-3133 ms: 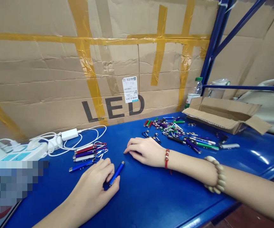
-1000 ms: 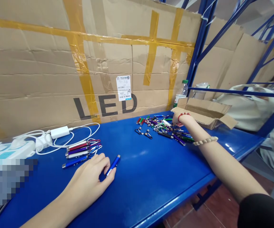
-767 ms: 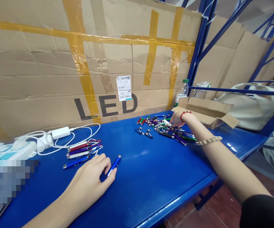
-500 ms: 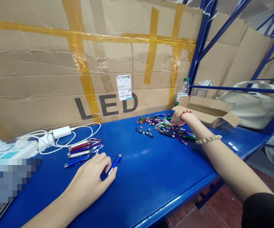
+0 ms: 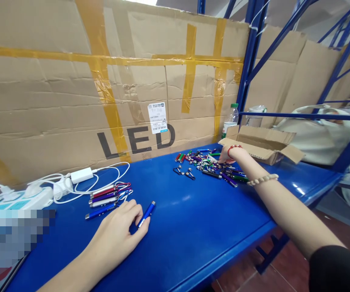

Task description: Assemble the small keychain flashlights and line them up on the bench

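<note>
My left hand rests on the blue table and pinches a small blue metal penlight between thumb and fingers, its tip pointing away. Just beyond that hand lies a row of penlights in red, purple, white and blue, with carabiner clips at their right ends. At the far right, my right hand reaches into a loose pile of coloured penlights and small metal parts. Its fingers point down and are bent together among the parts; what they grip is hidden.
A taped cardboard carton walls the back. An open cardboard box and a bottle stand behind the pile. White cables and a power strip lie at left. Blue rack posts rise at right.
The view has shifted slightly. My left hand still holds the blue penlight, and my right hand stays at the pile with little visible movement.
</note>
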Motion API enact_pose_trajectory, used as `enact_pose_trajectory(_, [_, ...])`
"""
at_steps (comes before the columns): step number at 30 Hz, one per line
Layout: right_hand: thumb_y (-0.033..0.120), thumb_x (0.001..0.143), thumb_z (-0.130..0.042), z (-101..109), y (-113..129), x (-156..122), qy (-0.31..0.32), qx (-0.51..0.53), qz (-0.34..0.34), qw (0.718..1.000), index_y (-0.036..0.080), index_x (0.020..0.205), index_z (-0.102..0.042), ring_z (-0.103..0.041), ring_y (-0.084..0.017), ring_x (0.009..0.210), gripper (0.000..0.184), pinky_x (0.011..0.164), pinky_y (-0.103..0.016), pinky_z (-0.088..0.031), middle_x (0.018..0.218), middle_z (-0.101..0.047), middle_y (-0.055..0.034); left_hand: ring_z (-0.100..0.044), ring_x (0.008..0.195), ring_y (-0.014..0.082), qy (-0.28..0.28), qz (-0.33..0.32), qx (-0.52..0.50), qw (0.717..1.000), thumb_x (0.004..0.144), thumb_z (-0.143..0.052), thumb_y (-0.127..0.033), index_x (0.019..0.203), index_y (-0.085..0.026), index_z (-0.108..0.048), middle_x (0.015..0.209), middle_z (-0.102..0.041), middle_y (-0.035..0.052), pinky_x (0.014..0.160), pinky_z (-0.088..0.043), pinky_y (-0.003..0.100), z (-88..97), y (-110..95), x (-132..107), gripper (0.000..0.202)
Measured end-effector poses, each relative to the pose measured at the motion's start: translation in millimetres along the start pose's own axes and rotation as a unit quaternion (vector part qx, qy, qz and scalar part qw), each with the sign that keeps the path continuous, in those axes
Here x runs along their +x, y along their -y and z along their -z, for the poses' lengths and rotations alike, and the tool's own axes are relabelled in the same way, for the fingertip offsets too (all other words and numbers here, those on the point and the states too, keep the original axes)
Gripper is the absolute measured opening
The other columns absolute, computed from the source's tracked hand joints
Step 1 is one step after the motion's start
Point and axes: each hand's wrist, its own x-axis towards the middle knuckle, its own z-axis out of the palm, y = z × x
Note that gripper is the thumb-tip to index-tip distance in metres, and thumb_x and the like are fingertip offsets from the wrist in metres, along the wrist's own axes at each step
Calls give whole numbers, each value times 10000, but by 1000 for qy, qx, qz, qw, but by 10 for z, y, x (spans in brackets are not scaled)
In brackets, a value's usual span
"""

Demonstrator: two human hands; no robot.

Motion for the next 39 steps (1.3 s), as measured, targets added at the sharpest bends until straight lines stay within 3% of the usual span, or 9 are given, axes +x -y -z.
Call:
enact_pose_trajectory(4, [301,890,-491,1,7,-32,120,-25,-45,991,157,1076,-555,-584,-150,878,244,755,-340,-507,1068,-580,-67,-499,660,170,-8,-4,-3,1000,848,-357,-350,618,-207,-366,688,-488,-9,608,-374,285,-5,4,4,272])
enact_pose_trajectory(7, [302,891,-489,-1,12,-35,148,-33,-53,987,158,1079,-555,-582,-152,885,246,760,-342,-506,1076,-577,-68,-495,644,166,-16,-7,-7,1000,844,-366,-353,611,-206,-373,675,-486,-13,600,-368,281,-15,9,4,276])
enact_pose_trajectory(13, [306,891,-488,-21,33,-25,101,-35,-47,993,160,1043,-573,-582,-150,882,228,764,-330,-502,1059,-587,-66,-507,645,166,-16,-4,-12,1000,834,-375,-347,609,-209,-387,676,-492,-14,598,-373,276,-8,9,-4,264])
enact_pose_trajectory(19, [318,809,-597,-12,17,-26,65,-3,-43,997,111,828,-620,-612,-129,689,209,631,-261,-512,801,-652,-60,-502,645,168,-10,-2,-7,1000,838,-372,-349,613,-208,-377,678,-487,-14,595,-369,281,-4,0,0,265])
enact_pose_trajectory(25, [304,703,-688,46,25,-93,51,-3,-47,998,147,673,-632,-626,-177,623,169,567,-266,-505,632,-647,-61,-494,644,165,-18,-9,-16,1000,840,-369,-336,611,-208,-375,677,-485,-15,597,-366,282,-7,4,-5,262])
enact_pose_trajectory(32, [294,859,-541,31,59,-90,90,-44,-62,993,128,846,-614,-597,-98,683,181,643,-259,-510,816,-645,-31,-507,661,171,-8,-2,-4,1000,846,-364,-350,616,-208,-371,687,-486,-13,606,-374,280,-5,0,-4,270])
enact_pose_trajectory(39, [305,887,-497,43,62,-92,155,-40,-79,984,144,1059,-560,-590,-146,852,244,732,-329,-512,1035,-591,-62,-503,654,167,-3,-6,0,1000,850,-355,-352,619,-207,-365,685,-485,-13,600,-370,277,-6,6,1,273])
